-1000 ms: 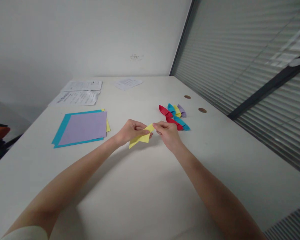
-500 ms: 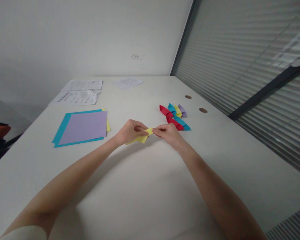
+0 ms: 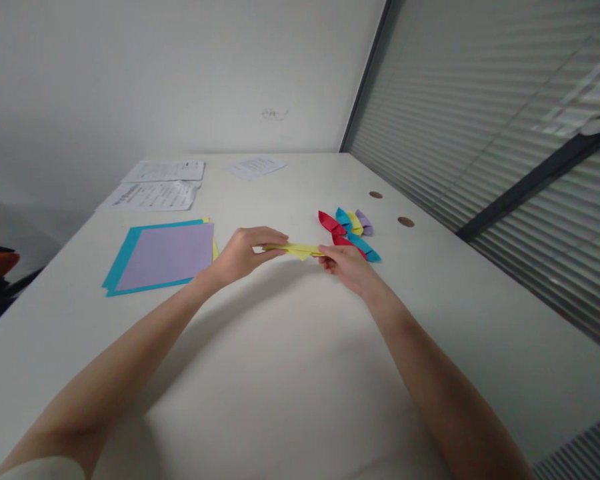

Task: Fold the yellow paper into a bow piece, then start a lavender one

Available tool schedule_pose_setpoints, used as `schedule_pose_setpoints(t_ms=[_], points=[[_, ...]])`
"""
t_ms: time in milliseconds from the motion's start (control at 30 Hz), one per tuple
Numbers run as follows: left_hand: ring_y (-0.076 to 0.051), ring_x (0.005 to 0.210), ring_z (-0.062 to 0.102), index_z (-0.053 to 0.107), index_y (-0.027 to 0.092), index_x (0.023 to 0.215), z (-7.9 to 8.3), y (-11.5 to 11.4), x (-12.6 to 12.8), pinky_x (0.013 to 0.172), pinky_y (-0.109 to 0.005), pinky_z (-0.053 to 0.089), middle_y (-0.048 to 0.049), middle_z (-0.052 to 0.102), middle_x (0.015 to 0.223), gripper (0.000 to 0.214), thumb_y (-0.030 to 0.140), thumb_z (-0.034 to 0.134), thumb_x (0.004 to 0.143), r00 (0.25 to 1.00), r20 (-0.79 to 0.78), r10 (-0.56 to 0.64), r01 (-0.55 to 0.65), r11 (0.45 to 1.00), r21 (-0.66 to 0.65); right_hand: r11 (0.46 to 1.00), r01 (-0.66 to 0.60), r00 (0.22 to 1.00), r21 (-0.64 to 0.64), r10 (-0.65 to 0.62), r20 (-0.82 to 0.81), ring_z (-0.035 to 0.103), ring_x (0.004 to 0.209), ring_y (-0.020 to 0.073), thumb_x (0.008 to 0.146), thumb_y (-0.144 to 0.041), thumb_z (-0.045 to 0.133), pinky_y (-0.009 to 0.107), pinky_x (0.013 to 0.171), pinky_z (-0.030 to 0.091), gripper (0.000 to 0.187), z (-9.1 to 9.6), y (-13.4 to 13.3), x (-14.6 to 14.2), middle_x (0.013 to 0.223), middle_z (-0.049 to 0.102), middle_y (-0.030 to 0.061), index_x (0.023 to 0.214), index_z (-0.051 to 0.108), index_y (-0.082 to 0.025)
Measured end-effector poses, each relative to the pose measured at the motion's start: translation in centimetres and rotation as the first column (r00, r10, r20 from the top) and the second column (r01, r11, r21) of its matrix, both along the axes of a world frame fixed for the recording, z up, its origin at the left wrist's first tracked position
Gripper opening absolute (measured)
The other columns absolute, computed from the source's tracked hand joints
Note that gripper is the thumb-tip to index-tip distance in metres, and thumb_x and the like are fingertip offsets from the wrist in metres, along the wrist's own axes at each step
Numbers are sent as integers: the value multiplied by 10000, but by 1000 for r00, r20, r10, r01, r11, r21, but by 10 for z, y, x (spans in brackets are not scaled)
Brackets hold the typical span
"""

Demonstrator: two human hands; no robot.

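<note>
A folded piece of yellow paper [image 3: 301, 251] is stretched level between my two hands, with a small triangular flap pointing down from its middle. My left hand [image 3: 247, 252] pinches its left end between thumb and fingers. At the other end my right hand [image 3: 347, 263] grips it, thumb on top and fingers curled beneath. Just beyond the right hand lie several folded paper shapes, among them a red one [image 3: 331, 222], a blue one [image 3: 364, 246], a yellow one [image 3: 355, 224] and a purple one [image 3: 365, 223]. My right hand partly hides the nearer red one.
On the left of the white table [image 3: 290, 373] lies a stack of coloured sheets, a purple sheet [image 3: 167, 257] over blue [image 3: 117, 267] and yellow. Printed papers [image 3: 155, 195] lie farther back. Two round holes [image 3: 405, 221] sit near the right edge, beside the window blinds [image 3: 485, 120].
My left hand has shifted left and slightly up, and my right hand a little right. The yellow paper has turned from slanted to level and now spans between both hands.
</note>
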State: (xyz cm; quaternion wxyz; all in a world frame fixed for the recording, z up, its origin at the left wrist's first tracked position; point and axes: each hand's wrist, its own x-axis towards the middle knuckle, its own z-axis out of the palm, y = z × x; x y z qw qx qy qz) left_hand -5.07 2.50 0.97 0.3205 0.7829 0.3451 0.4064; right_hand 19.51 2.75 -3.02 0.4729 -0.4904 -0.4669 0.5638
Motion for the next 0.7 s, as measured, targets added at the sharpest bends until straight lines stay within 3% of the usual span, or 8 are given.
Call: schedule_pose_setpoints(t_ms=[100,167,267,400,533,700], points=[[-211,842,693,765,144,948,-7,3,3,792,-309,570,-119,742,970,368,456,726,756,995,61,80,-75,994,-82,991,29,999,131,-32,16,587,606,115,627,-471,786,237,523,420,447,7,-3,-3,682,678,31,941,723,-158],[-201,726,695,758,110,905,-12,6,5,718,-331,596,-119,744,869,431,504,731,734,981,132,140,-116,977,-177,970,18,998,243,-33,58,605,641,125,619,-442,798,254,553,454,462,11,-5,-3,736,698,30,992,717,-181],[-217,734,706,737,93,894,-16,8,8,664,-337,615,-114,736,829,485,544,729,717,964,223,148,-88,962,-258,943,19,985,332,-74,154,575,584,120,598,-414,810,266,533,455,364,12,-4,0,674,673,15,864,733,-179],[-188,698,703,710,123,952,-17,6,9,636,-296,606,-88,733,841,462,495,776,687,978,198,64,-15,971,-240,924,57,964,378,-149,219,520,505,109,655,-439,764,266,492,425,280,7,0,4,557,593,-7,759,725,-182],[-185,671,698,664,117,767,-17,6,9,623,-293,597,-77,707,719,408,495,786,672,977,205,61,3,955,-298,903,83,954,422,-194,228,506,487,109,671,-444,753,263,473,419,265,5,1,6,536,571,-9,732,714,-189],[-168,595,686,632,115,689,-20,14,7,581,-274,574,-69,700,645,403,471,814,640,986,154,59,10,910,-415,884,44,951,466,-181,252,524,483,104,686,-442,739,247,478,437,265,6,-1,5,535,596,-4,705,707,-180]])
